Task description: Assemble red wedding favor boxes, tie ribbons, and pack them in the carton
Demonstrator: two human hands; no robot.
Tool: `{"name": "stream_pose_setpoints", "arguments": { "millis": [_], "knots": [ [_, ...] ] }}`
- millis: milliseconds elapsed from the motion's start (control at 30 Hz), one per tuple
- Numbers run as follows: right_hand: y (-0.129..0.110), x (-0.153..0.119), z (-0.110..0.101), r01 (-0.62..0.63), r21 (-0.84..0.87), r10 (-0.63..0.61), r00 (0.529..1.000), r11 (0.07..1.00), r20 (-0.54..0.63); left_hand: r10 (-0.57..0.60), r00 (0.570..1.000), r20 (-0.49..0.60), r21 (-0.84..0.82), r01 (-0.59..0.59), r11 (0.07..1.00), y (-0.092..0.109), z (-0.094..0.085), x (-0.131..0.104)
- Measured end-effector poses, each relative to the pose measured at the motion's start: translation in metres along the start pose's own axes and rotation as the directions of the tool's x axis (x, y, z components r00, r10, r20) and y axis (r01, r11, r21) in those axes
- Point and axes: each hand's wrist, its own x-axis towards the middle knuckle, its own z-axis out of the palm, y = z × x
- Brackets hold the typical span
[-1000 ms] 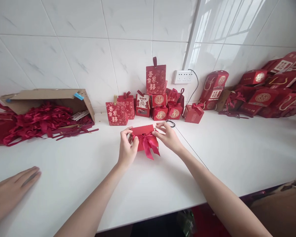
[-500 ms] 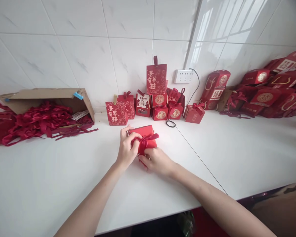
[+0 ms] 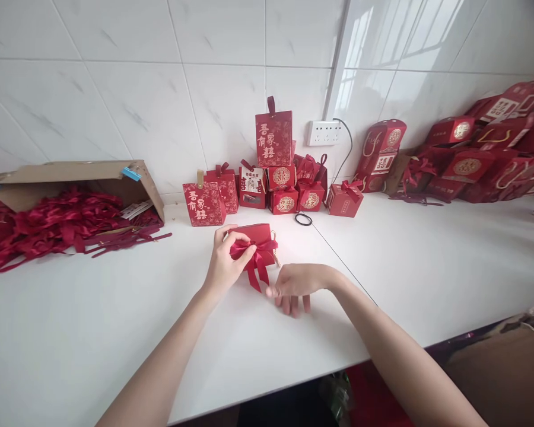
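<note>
A small red gift box (image 3: 261, 231) lies on the white table, with a dark red ribbon bow (image 3: 267, 245) across its front. The two ribbon tails (image 3: 258, 274) hang down onto the tabletop. My left hand (image 3: 225, 255) is closed at the box's left side, thumb and index finger pinching the bow near its knot. Just below and right of the box, my right hand (image 3: 296, 287) is off the ribbon, its fingers apart and slightly blurred, with nothing seen in it. A twisted cord handle (image 3: 275, 256) shows at the box's right side.
Behind stand several red gift boxes (image 3: 273, 139) against the tiled wall. A cardboard box (image 3: 84, 171) full of red ribbons (image 3: 71, 222) lies at left. More red boxes (image 3: 467, 169) are piled at right. A black ring (image 3: 303, 219) and a socket strip (image 3: 324, 133) are near the middle.
My right hand has let go of the ribbon and drawn away to the lower right, opening its fingers. The ribbon tails now hang free. My left hand stays on the bow.
</note>
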Motion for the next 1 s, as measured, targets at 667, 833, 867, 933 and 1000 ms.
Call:
{"name": "stream_pose_setpoints", "arguments": {
  "millis": [667, 833, 867, 933, 1000],
  "knots": [
    [0.040, 0.034, -0.029, 0.531, -0.343, -0.623, 0.547, 0.775, -0.559, -0.269, 0.963, -0.018, -0.440, 0.234, 0.867, -0.006, 0.014, -0.005],
    [0.040, 0.029, -0.030, 0.539, -0.341, -0.631, 0.564, 0.770, -0.534, -0.222, 0.974, -0.046, -0.386, 0.188, 0.903, -0.008, 0.012, -0.007],
    [0.039, 0.029, -0.029, 0.537, -0.342, -0.629, 0.558, 0.771, -0.542, -0.199, 0.979, -0.048, -0.374, 0.167, 0.912, -0.008, 0.011, -0.007],
    [0.037, 0.030, -0.028, 0.528, -0.360, -0.629, 0.523, 0.769, -0.575, -0.138, 0.987, -0.088, -0.324, 0.103, 0.940, -0.005, 0.011, -0.010],
    [0.036, 0.031, -0.026, 0.518, -0.396, -0.639, 0.467, 0.758, -0.612, -0.027, 0.985, -0.173, -0.214, -0.011, 0.977, 0.001, 0.012, -0.014]
  ]
}}
